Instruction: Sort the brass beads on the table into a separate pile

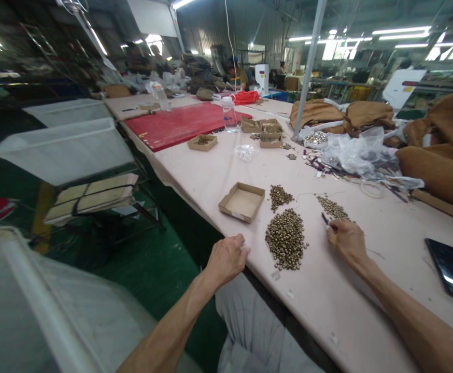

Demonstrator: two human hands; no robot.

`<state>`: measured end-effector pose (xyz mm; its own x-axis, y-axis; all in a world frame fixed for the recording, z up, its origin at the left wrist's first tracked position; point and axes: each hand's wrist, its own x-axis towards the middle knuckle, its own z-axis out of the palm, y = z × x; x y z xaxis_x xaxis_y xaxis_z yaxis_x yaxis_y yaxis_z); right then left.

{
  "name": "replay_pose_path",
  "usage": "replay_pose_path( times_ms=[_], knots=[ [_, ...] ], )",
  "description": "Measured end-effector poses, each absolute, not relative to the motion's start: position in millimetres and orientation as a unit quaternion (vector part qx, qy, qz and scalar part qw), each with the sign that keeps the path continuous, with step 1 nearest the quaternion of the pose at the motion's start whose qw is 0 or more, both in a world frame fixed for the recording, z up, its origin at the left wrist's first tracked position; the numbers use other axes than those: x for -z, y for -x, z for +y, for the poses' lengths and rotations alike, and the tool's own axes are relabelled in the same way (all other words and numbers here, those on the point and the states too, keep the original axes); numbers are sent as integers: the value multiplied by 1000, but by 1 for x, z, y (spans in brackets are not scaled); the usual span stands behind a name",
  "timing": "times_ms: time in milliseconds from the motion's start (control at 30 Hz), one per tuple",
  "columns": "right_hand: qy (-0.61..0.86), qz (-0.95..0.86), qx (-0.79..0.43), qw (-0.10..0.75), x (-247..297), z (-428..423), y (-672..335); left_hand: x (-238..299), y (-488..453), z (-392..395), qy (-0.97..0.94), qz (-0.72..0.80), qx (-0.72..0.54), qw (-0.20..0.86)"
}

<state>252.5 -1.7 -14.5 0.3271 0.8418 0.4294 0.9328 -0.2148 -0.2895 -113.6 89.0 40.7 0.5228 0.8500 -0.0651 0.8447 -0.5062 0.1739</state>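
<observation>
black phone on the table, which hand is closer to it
Right. The right hand is just across bare tabletop from the phone; the left hand is farther off, at the table edge beyond the big stud pile.

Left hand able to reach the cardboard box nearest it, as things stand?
Likely yes. The left hand is at the table edge just short of the cardboard box, and nothing seems to stand between them; the big stud heap sits to one side.

The right hand (346,239) holds a dark stick (324,218), with a small stud pile (332,207) just beyond it. The biggest pile (286,238) lies between it and the left hand (228,258); an open box (243,201) sits beyond the left.
</observation>
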Motion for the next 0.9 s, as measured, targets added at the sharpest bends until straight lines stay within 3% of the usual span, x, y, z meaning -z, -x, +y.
replay_pose_path(
  times_ms=[233,900],
  knots=[
    [691,-663,9,289,9,-3,-233,-41,114,89,-864,494,-14,94],
    [703,-657,0,273,20,17,-215,-40,116,88,-869,485,-17,96]
  ],
)
